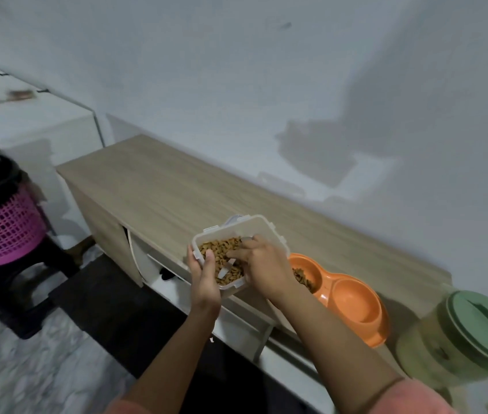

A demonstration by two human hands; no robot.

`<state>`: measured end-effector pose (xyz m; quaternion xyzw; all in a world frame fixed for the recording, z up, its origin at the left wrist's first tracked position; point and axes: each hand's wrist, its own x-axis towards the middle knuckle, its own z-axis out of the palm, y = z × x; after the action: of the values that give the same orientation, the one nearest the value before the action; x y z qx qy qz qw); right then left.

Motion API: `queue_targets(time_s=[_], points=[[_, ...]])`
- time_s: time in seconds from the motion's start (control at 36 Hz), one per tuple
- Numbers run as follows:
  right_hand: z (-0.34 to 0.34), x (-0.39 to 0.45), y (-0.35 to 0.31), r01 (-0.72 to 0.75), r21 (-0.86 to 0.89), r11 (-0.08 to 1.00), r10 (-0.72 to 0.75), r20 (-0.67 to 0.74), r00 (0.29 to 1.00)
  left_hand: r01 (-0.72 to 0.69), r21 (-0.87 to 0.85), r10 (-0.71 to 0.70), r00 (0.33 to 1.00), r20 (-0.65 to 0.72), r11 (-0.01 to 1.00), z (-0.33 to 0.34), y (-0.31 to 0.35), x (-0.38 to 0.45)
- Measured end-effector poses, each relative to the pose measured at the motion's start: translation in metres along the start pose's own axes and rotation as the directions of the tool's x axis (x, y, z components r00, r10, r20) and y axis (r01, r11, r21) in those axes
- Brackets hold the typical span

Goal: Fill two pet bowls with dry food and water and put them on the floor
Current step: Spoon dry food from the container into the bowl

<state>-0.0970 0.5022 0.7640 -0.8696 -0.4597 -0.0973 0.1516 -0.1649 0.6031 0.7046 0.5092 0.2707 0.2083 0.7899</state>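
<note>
Kibble (224,254) fills tub (262,231); some in orange bowl's (353,306) left well.

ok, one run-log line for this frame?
stage: scooping kibble | left hand: holds food container | right hand: in container on scoop | orange double bowl: one well has kibble, other empty | on wooden cabinet

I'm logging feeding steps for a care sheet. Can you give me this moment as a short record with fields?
left hand: holds the food tub by its near left corner
right hand: reaching into the tub, in the kibble
double bowl: orange, on the cabinet; left cup holds some kibble, right cup looks empty
water: none visible in the bowl
green-lidded jar: on the cabinet, right of the bowl, closed
</note>
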Motion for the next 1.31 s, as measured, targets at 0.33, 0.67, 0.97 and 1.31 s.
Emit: queue_targets(time_s=[0.33, 0.67, 0.97, 1.31], points=[[-0.011, -0.014, 0.017, -0.524, 0.327, 0.787, 0.584, -0.118, 0.803, 0.030, -0.018, -0.029, 0.996, 0.080, 0.999, -0.001, 0.013, 0.000], [-0.030, -0.024, 0.063, -0.813, 0.440, 0.382, 0.856, 0.164, 0.491, 0.102, 0.168, -0.141, 0.961, 0.240, 0.980, 0.033, 0.022, 0.032], [-0.036, -0.039, 0.119, -0.851, 0.510, 0.122, 0.983, 0.055, 0.174, 0.039, 0.323, -0.203, 0.847, 0.491, 0.946, 0.109, 0.007, 0.066], [-0.030, -0.022, 0.188, -0.847, 0.524, -0.096, 0.994, 0.091, -0.057, -0.293, 0.615, -0.130, 0.826, 0.548, 0.732, 0.188, -0.033, 0.131]])
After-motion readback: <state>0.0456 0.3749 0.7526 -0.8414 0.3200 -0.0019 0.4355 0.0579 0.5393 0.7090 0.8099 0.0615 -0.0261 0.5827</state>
